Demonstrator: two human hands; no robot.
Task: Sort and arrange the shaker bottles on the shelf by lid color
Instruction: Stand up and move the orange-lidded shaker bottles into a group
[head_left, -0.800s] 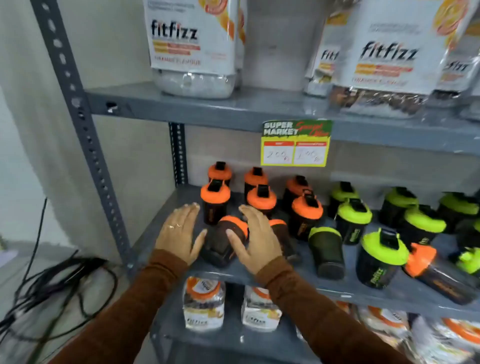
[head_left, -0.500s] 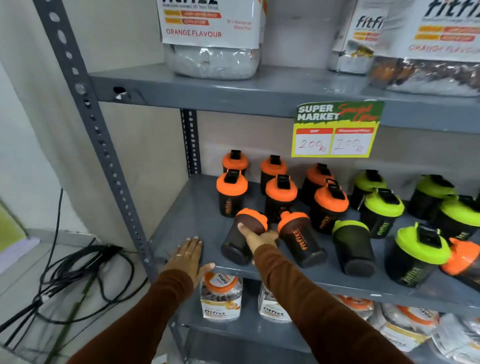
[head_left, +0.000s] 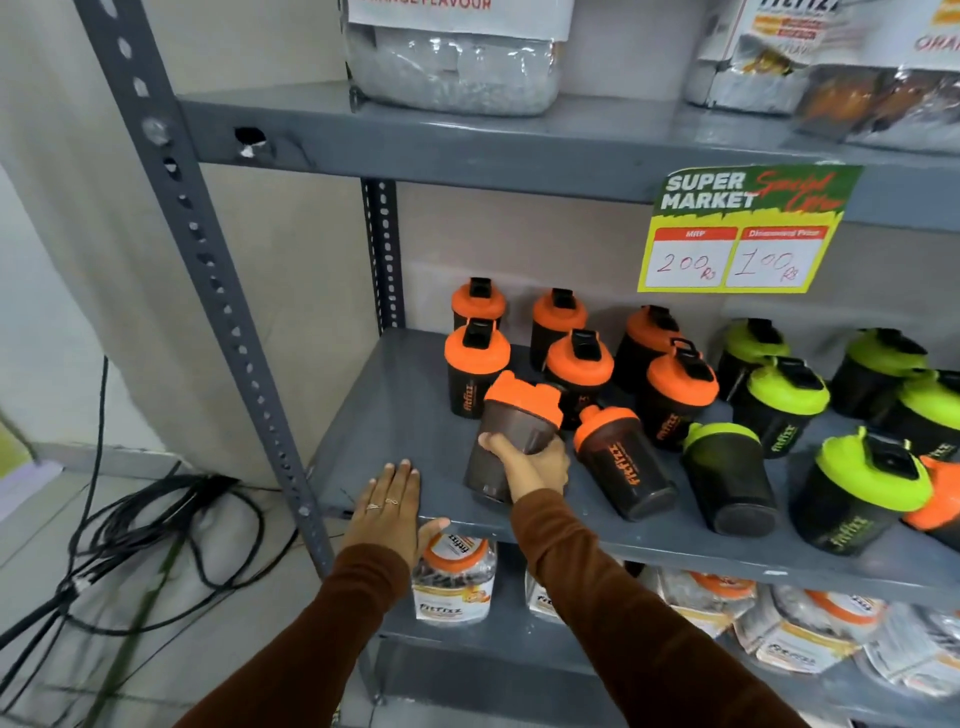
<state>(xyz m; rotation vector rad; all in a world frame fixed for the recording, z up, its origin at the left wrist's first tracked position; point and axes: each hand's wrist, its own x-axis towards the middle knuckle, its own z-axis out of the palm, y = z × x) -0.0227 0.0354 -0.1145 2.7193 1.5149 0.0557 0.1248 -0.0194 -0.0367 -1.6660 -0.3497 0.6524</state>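
My right hand (head_left: 535, 465) grips a dark shaker bottle with an orange lid (head_left: 514, 431), tilted and lifted off the grey middle shelf (head_left: 395, 415). Behind it stand several upright orange-lidded bottles (head_left: 475, 366). Another orange-lidded bottle (head_left: 621, 462) lies on its side just right of my hand, next to a lying green-lidded one (head_left: 727, 478). Upright green-lidded bottles (head_left: 784, 400) fill the right side, and an orange lid (head_left: 935, 493) shows at the far right edge. My left hand (head_left: 387, 506) rests flat on the shelf's front edge, fingers spread, holding nothing.
A perforated grey upright post (head_left: 208, 270) frames the shelf's left side. A price tag (head_left: 737, 234) hangs from the upper shelf, which holds bagged product (head_left: 452, 67). Jars and packets (head_left: 452, 577) fill the lower shelf. Black cables (head_left: 130, 535) lie on the floor at left.
My right hand has closed around the lying orange-lidded bottle and raised it toward upright. My left hand came off that bottle and settled on the shelf's front edge. The view moved closer.
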